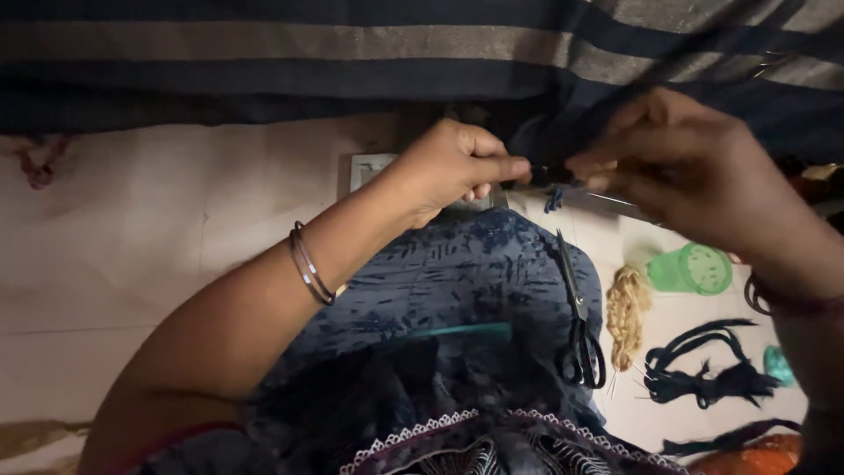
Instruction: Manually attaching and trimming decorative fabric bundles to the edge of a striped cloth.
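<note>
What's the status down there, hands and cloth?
Left hand and right hand both pinching dark fringe at striped cloth edge. Scissors idle on lap. Nothing in the way.

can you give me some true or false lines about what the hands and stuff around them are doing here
1. Both hands pinch the edge of the dark striped cloth. True: left hand, right hand.
2. The scissors are in the right hand. False: they lie on the lap.
3. A green cup lies on the floor. True.
4. The left wrist is bare. False: it wears bangles.
</note>
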